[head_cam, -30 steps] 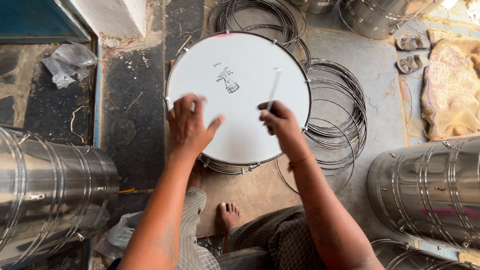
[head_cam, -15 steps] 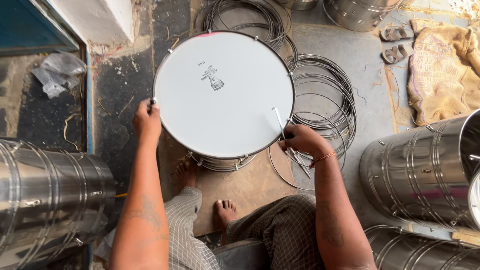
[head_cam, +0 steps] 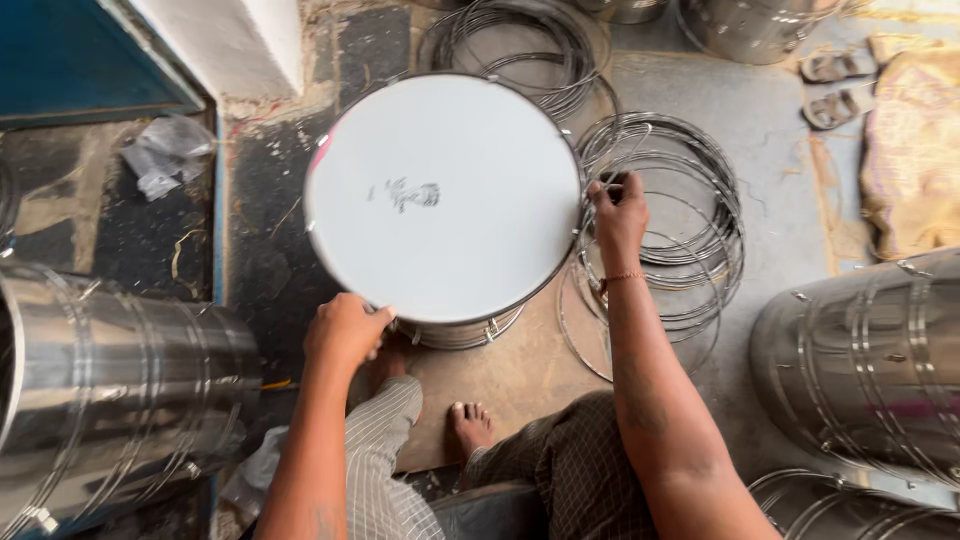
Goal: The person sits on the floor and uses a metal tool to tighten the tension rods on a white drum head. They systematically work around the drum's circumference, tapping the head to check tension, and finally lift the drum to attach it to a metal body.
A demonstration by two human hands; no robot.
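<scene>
1. Head view, looking straight down. Largest item: a shiny ribbed steel drum shell (head_cam: 110, 390) lying on its side at lower left; a 2nd ribbed steel drum shell (head_cam: 870, 370) lies on its side at right.
2. Round drum with a white skin head and steel rim (head_cam: 445, 195) stands upright at centre on the floor, just in front of the seated person's bare foot (head_cam: 468, 425). Its axis runs vertically, toward the camera; the flat head faces up. The dark printed mark on the skin now reads sideways, its top toward the left.
3. Change: 1 s ago both hands rested on the skin; 0.5 s ago they were at the rim, left and right. Now the mark has turned and the drum sits closer to centre frame. Judgement: the drum is being rotated on its vertical axis, step by step, to bring a new rim section to hand.
4. Loose coils of thin steel wire hoops (head_cam: 670, 215) lie on the floor touching the drum's right side; another coil (head_cam: 520, 45) lies behind it.
5. Left hand (head_cam: 345, 330): fingers curled over the near-left rim, gripping it.
6. Right hand (head_cam: 618, 212): closed at the right rim edge, pinching something thin; a wire or small tool, cannot tell which.
7. Crumpled clear plastic bag (head_cam: 165, 155) at upper left; pair of sandals (head_cam: 835, 85) at upper right, well apart.
</scene>
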